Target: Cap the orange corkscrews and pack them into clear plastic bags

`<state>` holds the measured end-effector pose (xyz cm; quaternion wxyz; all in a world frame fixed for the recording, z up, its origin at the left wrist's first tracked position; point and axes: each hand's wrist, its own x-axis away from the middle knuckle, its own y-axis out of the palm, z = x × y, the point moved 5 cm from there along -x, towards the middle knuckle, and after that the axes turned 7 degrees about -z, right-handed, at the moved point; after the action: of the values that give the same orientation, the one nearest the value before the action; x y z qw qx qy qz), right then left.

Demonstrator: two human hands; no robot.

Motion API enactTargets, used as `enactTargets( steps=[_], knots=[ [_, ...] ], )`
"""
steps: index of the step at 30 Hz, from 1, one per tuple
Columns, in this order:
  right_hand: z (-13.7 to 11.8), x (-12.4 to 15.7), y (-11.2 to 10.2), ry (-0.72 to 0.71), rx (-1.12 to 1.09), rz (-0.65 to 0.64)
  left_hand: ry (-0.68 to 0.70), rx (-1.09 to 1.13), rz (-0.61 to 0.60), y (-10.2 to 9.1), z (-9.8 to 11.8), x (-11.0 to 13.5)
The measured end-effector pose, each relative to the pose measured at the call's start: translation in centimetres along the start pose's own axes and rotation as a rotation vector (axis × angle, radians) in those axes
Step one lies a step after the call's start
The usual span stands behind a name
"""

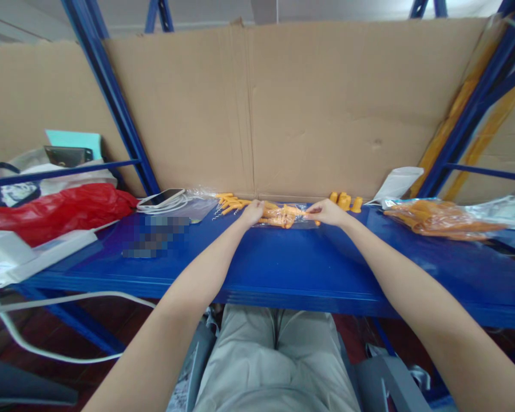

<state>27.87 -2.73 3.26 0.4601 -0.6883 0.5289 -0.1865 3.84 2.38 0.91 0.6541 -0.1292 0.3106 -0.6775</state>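
Note:
Between my two hands, at the back of the blue shelf top, lies a clear plastic bag with orange pieces (283, 216) in it. My left hand (253, 212) is closed at the bag's left end. On the other side my right hand (328, 212) pinches the right end, its fingertips together; whether they also grip an orange piece inside is too small to tell. Left of my left hand sit loose orange pieces with spiral metal wires (229, 203). Several short orange cylinders (344, 201) stand just beyond my right hand.
A cardboard sheet (326, 109) walls off the back. At right lies a larger bag of orange items (442, 217) near a white card (399, 184). Leftward are a phone (165, 198) on a coiled white cable, a red plastic bag (68, 209) and a white power strip (47, 257).

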Motion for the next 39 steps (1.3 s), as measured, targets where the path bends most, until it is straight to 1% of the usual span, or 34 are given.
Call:
enactTargets(
  steps=[4,7,9,11,13,15,19,22,24,26,29,31,33,36,39],
  knots=[
    [-1.4,-0.1,0.3,0.002,0.185,0.025,-0.01,0.051,-0.038,0.2,-0.3,-0.2],
    [-1.9,-0.1,0.6,0.005,0.198,0.055,-0.01,0.039,-0.04,0.2,-0.2,-0.2],
    [-1.8,-0.1,0.8,-0.007,0.1,0.067,-0.004,0.022,-0.027,0.1,-0.1,-0.1],
    [-1.5,-0.2,1.1,-0.015,-0.058,0.095,0.001,0.017,-0.012,0.0,0.0,0.1],
    [-1.1,-0.2,1.3,0.008,-0.211,0.124,-0.001,0.011,-0.001,-0.1,0.1,0.3],
    [-0.8,-0.2,1.6,0.056,-0.316,0.125,-0.005,0.004,0.003,-0.2,0.2,0.4],
    [-0.7,0.1,2.4,0.158,-0.438,0.096,-0.033,-0.002,-0.003,-0.3,0.4,0.7],
    [-0.6,0.4,2.5,0.231,-0.492,0.135,-0.039,-0.02,-0.013,-0.2,0.8,0.9],
    [-0.8,0.7,2.5,0.271,-0.569,0.152,-0.044,-0.028,-0.012,-0.1,0.9,1.1],
    [-1.2,0.8,2.7,0.3,-0.691,0.131,-0.047,-0.012,-0.009,-0.2,0.9,1.1],
    [-2.3,0.8,3.2,0.308,-0.843,0.046,-0.039,0.062,-0.008,-0.3,0.8,1.0],
    [-2.9,0.8,3.4,0.306,-0.86,0.004,-0.039,0.138,-0.02,-0.2,0.8,0.9],
    [-3.1,0.8,3.4,0.318,-0.832,-0.007,-0.049,0.239,-0.052,0.0,0.8,1.0],
    [-2.7,0.8,3.4,0.352,-0.772,-0.015,-0.067,0.385,-0.116,0.4,1.2,1.3],
    [-2.3,0.8,3.4,0.347,-0.726,-0.06,-0.087,0.427,-0.148,0.7,1.4,1.6]
  ],
)
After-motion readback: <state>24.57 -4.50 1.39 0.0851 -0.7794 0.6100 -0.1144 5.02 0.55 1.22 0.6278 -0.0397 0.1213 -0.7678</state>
